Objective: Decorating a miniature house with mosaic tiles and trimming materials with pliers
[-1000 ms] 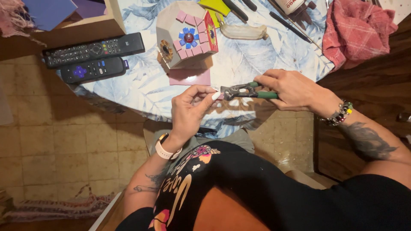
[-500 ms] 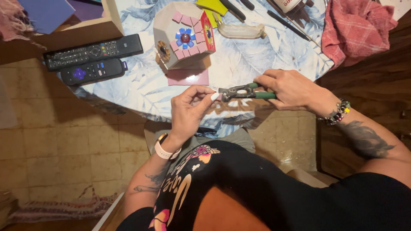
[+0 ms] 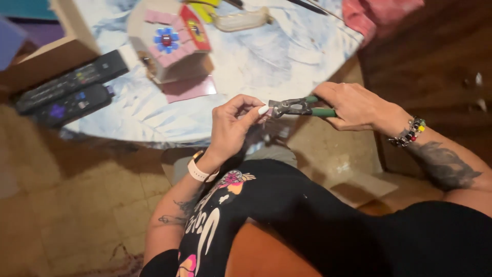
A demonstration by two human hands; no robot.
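My right hand grips green-handled tile nippers, jaws pointing left. My left hand pinches a small pale pink tile piece between thumb and fingers, right at the nipper jaws. Both hands hover just off the near edge of the round table with its blue leaf-print cover. On the table's far left stands a small wooden birdhouse covered with pink tiles and a blue flower, with a flat pink tile lying beside it.
Two black remote controls lie at the table's left edge. A pink towel and a clear curved dish sit at the back. Dark wooden furniture stands on the right; tan tiled floor lies below.
The view has swung, so the table and birdhouse appear shifted up and left. Both hands keep their grips, with the tile piece still at the nipper jaws.
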